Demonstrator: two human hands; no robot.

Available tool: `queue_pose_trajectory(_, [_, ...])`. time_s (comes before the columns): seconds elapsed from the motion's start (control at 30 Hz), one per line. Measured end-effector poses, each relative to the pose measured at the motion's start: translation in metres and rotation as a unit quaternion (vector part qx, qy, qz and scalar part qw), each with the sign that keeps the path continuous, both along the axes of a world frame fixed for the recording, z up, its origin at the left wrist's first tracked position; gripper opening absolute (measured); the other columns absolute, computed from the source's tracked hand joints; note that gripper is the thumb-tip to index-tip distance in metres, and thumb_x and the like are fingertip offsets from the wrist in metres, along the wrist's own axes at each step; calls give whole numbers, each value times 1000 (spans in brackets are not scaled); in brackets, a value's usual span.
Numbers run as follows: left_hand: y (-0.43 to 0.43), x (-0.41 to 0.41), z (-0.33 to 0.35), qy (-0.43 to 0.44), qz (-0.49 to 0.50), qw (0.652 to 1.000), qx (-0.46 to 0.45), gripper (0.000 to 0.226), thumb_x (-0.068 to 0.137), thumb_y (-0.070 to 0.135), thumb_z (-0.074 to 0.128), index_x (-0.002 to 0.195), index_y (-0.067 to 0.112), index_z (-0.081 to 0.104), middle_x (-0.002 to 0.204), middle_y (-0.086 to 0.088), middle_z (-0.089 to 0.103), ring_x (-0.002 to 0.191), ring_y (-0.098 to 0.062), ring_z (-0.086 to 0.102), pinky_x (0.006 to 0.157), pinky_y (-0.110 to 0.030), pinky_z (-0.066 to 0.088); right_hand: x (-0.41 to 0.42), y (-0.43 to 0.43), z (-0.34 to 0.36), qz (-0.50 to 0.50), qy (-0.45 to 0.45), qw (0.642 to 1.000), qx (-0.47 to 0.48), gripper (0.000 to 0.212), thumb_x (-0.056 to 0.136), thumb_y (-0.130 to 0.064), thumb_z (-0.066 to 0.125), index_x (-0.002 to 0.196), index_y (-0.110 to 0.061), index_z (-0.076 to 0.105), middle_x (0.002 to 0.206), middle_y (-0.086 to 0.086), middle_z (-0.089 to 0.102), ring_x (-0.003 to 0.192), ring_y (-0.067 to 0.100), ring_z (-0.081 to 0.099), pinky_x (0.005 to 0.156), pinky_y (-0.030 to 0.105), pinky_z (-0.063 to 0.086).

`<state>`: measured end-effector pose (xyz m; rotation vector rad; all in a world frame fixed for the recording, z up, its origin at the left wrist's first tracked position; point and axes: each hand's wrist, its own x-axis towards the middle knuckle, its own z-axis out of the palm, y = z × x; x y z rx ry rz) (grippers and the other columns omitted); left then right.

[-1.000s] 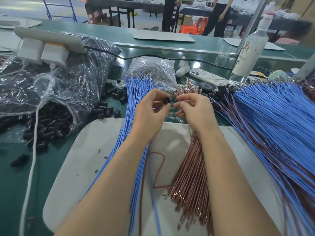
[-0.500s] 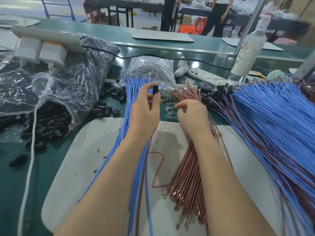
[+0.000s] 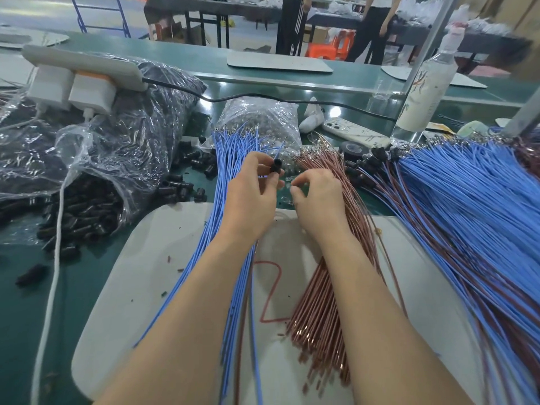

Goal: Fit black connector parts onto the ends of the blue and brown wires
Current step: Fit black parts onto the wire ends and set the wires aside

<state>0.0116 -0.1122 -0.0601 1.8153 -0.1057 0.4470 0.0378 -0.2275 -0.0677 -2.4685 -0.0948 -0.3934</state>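
My left hand (image 3: 251, 194) pinches a small black connector (image 3: 275, 165) upright between thumb and fingers, with a blue wire tip sticking out above it. My right hand (image 3: 317, 197) hovers over the near end of the brown wire bundle (image 3: 321, 302), fingers curled in a pinch; whether it holds a wire I cannot tell. A bundle of loose blue wires (image 3: 233, 159) runs under my left forearm. Both bundles lie on a grey mat (image 3: 152, 267). Loose black connectors (image 3: 181, 185) spill from a torn plastic bag (image 3: 96, 159) at the left.
A big fan of blue and brown wires with connectors fitted (image 3: 467, 214) fills the right side. Behind the hands are a clear bag of small parts (image 3: 263, 118), a phone (image 3: 353, 131), a tape roll (image 3: 352, 149) and a bottle (image 3: 426, 83). A white cable (image 3: 54, 258) crosses the left.
The hands were together at the connector, then parted. My left hand lifted the connector and turned it upright; my right hand dropped toward the brown wire ends.
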Motion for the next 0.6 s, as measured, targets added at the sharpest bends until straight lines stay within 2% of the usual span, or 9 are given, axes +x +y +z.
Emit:
queue_pose_trajectory(0.1, [0, 1, -1, 3, -1, 1000, 4, 23, 94, 3, 48, 95, 25, 45, 102, -4, 66, 94, -15, 66, 85, -26, 51, -5, -1, 14, 37, -25, 981, 191, 6, 89, -9, 62, 91, -15, 63, 92, 4, 66, 88, 19, 62, 84, 30, 48])
queue_pose_trajectory(0.17, [1, 1, -2, 4, -4, 1000, 4, 22, 93, 2, 49, 96, 24, 46, 102, -3, 66, 96, -15, 65, 86, -26, 50, -8, -3, 22, 73, -9, 955, 286, 13, 87, -7, 64, 86, -19, 61, 86, 2, 68, 84, 17, 66, 82, 31, 54])
queue_pose_trajectory(0.37, [1, 3, -2, 4, -7, 1000, 1, 23, 93, 2, 50, 97, 24, 45, 101, -2, 65, 96, -14, 64, 83, -21, 49, -9, -7, 25, 105, -3, 949, 299, 18, 86, -4, 66, 84, -22, 62, 81, -3, 67, 79, 10, 65, 83, 31, 56])
queue_pose_trajectory(0.6, [0, 3, -4, 6, -18, 1000, 4, 25, 93, -1, 46, 98, 23, 45, 101, -3, 63, 95, -15, 63, 85, -27, 52, -12, -9, 29, 95, -18, 949, 302, 25, 90, -5, 59, 83, -28, 66, 75, -10, 67, 70, 7, 65, 74, 26, 57])
